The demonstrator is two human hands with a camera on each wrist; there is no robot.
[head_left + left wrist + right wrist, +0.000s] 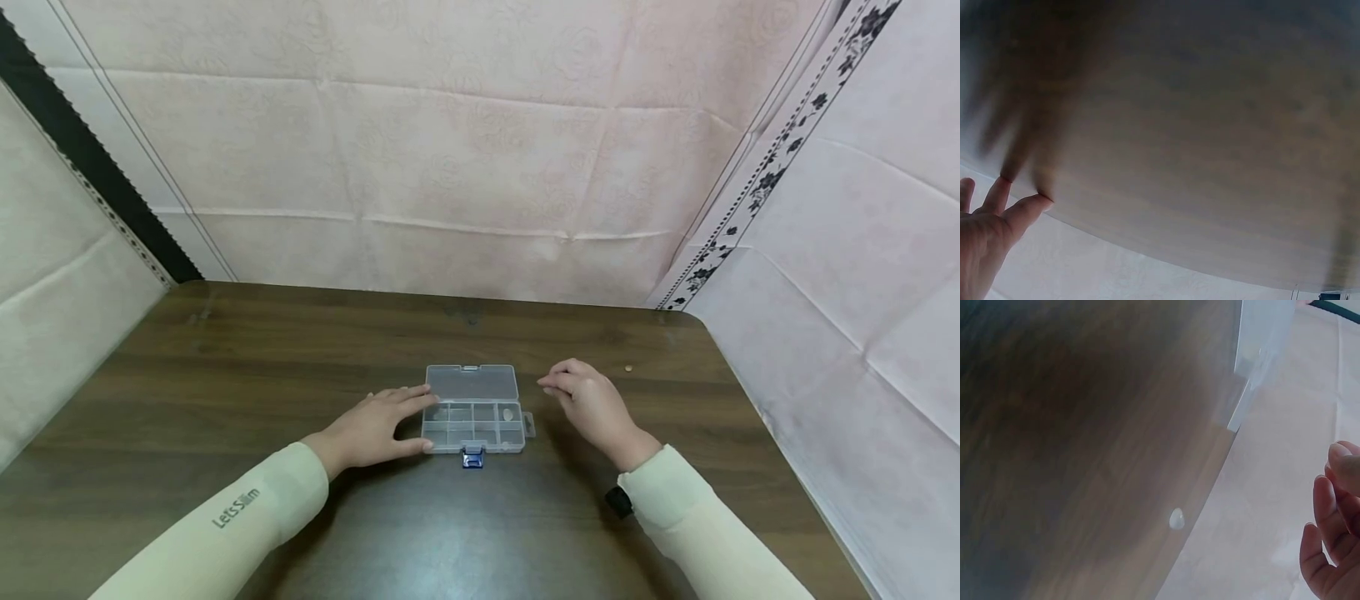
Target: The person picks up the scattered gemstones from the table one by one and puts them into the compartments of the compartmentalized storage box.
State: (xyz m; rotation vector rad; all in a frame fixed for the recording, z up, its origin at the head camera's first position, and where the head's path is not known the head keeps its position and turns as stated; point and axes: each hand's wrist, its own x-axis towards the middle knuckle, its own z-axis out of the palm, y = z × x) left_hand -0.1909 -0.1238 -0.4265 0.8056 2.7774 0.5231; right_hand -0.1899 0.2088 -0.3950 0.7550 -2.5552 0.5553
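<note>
A clear plastic compartment box (473,427) lies on the table with its lid (472,382) tipped back, away from me. One small whitish piece (507,414) sits in a compartment at its right side. My left hand (372,427) rests at the box's left side, fingers extended, index fingertip at the hinge side and thumb at the near corner. To the right of the lid, my right hand (594,410) is raised with thumb and fingertips brought together; I cannot tell whether something tiny is between them. A small pale piece (628,368) lies on the table beyond that hand.
A blue latch (472,458) hangs at the box's front edge, and a clear tab (529,425) sticks out at its right. The brown wood-grain table (315,333) ends at pale cloth hangings (465,167) behind and on both sides.
</note>
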